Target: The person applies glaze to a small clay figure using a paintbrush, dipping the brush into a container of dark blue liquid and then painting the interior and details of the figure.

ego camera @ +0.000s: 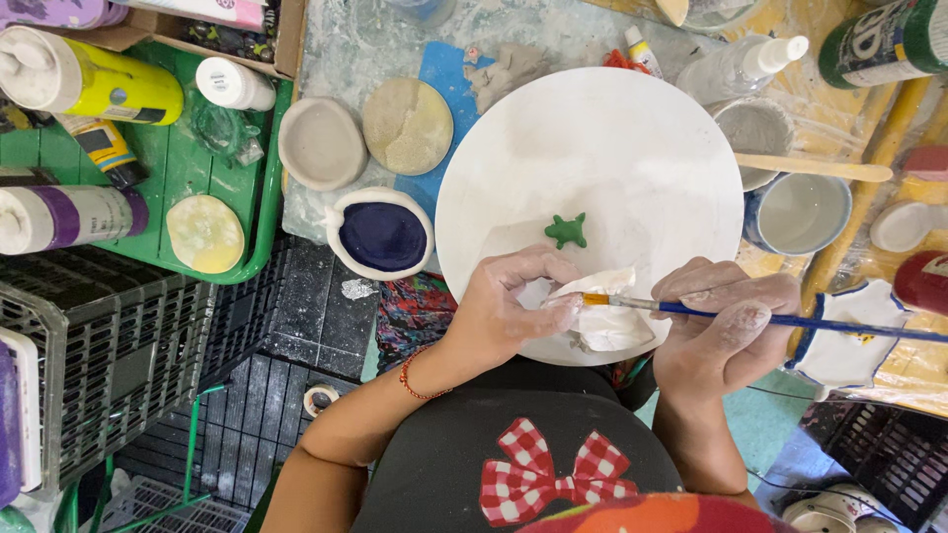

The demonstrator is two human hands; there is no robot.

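You are wiping the brush: your right hand [726, 321] clenches the blue paintbrush [790, 321] while your left hand [509, 306] pinches white tissue [604, 306] around its bristles at the round board's [612, 138] six o'clock edge, so pull gently.

Both arms are bare, with no sleeves showing. A thin red beaded bracelet [413, 380] circles the left wrist, at about eight o'clock from the left hand [509, 306]. The right hand [726, 326] is dusted with pale powdery residue. The dark top carries a red-and-white checked bow [553, 474] at its front.
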